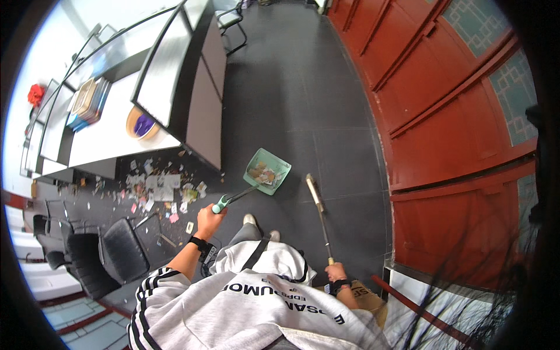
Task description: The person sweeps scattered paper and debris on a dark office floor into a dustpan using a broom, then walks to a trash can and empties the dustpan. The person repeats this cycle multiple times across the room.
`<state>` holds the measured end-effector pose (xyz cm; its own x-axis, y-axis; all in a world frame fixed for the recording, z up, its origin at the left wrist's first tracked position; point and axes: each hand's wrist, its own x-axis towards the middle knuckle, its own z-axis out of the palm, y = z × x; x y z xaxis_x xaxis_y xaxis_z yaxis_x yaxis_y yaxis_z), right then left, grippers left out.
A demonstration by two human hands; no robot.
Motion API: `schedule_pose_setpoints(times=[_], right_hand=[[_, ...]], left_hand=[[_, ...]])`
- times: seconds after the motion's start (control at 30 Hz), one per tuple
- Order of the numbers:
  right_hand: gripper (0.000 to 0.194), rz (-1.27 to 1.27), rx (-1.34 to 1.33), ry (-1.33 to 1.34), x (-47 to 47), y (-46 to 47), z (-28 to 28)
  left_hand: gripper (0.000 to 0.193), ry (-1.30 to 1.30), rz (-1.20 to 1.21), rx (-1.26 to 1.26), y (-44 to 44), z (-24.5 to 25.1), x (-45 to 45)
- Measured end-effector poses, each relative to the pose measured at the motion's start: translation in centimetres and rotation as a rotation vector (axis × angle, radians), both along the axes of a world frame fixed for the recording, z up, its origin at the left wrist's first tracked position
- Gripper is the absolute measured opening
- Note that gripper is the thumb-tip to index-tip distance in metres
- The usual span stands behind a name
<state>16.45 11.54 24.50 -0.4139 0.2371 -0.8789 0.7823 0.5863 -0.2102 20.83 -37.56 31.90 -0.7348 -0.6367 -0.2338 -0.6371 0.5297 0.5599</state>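
My left hand (211,221) is closed around the green handle of a long-handled dustpan. The light green dustpan (280,168) lies ahead of my feet, with paper scraps and other debris in its pan. At the lower right, my right hand (336,272) grips the end of a broom's stick. The broom head (313,191) points away from me, to the right of the dustpan and apart from it. Scattered paper scraps and litter (164,188) cover the dark tiled floor at the left, beside and below the desk.
A white desk with partitions (105,127) stands at the upper left, bearing a basket with purple cloth (142,124) and stacked trays (89,100). Black chairs (122,249) are at the lower left. Red panelled doors (437,122) line the right. A cardboard box (367,302) sits near my right arm.
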Motion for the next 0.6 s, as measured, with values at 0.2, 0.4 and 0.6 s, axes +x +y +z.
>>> schedule_pose_setpoints(times=[0.2,0.4,0.6], right_hand=[[0.012,-0.13,-0.093,-0.013,-7.7,-2.3,-1.5],[0.012,-0.075,0.018,-0.033,-21.6,-5.9,-2.4],[0.013,-0.152,0.025,-0.02,-35.0,-11.1,0.2]], left_hand=[[0.038,0.107,-0.026,0.05,-1.7,-0.5,-13.8],[0.038,0.105,-0.038,0.106,-5.9,-3.4,-28.5],[0.037,0.05,-0.016,0.22,-10.3,-3.1,-41.4]])
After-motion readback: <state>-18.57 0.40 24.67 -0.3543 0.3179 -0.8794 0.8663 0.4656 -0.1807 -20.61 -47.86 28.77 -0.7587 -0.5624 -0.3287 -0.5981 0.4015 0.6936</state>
